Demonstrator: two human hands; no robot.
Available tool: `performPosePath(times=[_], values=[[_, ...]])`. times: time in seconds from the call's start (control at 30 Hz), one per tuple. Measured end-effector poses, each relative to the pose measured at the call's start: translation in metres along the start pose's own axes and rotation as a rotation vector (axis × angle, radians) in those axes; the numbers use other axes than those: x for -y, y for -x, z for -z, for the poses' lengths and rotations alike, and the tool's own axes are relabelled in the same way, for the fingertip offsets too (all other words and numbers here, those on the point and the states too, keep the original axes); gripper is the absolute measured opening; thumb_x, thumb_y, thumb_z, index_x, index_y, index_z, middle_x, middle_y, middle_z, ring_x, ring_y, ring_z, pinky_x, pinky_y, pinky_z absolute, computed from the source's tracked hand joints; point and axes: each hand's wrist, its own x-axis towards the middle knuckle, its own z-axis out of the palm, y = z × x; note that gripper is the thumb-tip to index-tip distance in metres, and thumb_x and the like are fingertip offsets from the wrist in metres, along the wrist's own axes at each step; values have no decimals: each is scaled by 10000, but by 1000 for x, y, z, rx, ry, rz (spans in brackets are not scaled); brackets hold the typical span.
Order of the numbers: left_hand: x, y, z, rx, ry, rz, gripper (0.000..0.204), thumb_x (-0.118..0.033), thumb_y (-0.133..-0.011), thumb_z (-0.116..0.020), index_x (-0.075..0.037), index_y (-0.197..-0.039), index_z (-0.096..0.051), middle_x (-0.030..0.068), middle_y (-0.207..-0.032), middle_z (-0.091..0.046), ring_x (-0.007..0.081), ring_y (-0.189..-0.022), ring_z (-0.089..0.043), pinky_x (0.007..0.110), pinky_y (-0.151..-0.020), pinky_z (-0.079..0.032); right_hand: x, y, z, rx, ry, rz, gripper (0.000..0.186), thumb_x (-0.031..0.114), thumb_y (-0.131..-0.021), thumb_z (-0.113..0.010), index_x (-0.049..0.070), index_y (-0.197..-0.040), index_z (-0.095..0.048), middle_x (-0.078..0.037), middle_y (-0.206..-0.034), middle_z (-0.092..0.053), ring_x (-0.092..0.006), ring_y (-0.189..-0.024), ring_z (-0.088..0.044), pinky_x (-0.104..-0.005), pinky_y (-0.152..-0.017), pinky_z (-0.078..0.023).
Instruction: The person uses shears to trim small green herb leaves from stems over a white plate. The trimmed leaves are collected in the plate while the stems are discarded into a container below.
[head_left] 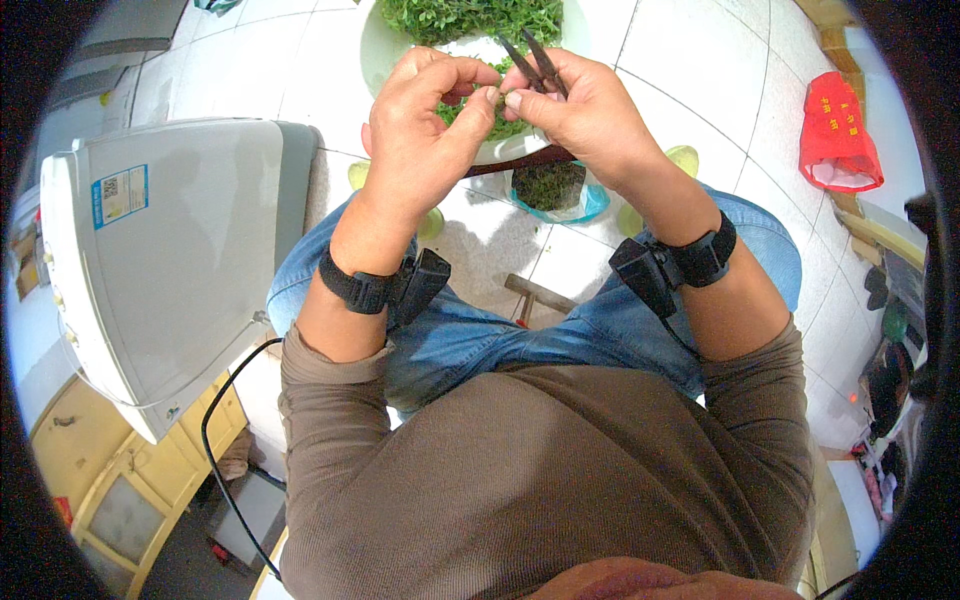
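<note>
My left hand (425, 135) and my right hand (595, 120) meet over a pale basin (376, 62), with thumbs and forefingers pinched close together. Between the fingertips shows a small greenish bit, too tiny to make out clearly. Dark scissors (540, 66) are tucked in my right hand, their two pointed blades apart and aimed away from me. Green leafy sprigs (475, 18) lie in the far part of the basin, and more leaves sit beneath my hands, partly hidden by them.
Below the basin's near edge, a bluish plastic bag (590, 205) holds dark green plant matter (548, 186). A white appliance (190, 210) stands at left. At right is a red bag (840, 130). A wooden-handled tool (540, 292) lies on the tiled floor (690, 60) between my knees.
</note>
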Motion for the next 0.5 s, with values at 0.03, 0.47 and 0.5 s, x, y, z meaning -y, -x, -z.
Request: performPosePath(times=[0.03,0.47,0.5], values=[[0,1,1,31,-19,24,137,-48,-744,-653,-15,-878,-648,55,-789,-563,143,-696,-539,260,-654,-458,-2,0,-1,-7,19,12,172,178,-792,-639,40,-894,-626,-28,-720,-607,-100,-655,-540,-254,-594,-438],[11,1,6,158,650,514,142,-123,-867,-618,-1,-940,-617,11,-875,-612,72,-804,-536,209,-741,-430,-1,3,0,-10,179,21,191,190,-787,-640,35,-897,-631,-45,-698,-608,-113,-631,-549,-278,-568,-446],[11,0,7,145,675,553,144,-124,-867,-618,-3,-946,-617,12,-878,-614,74,-819,-537,209,-755,-425,0,3,1,-7,208,38,192,191,-786,-641,35,-898,-632,-46,-700,-609,-115,-632,-551,-278,-569,-446]])
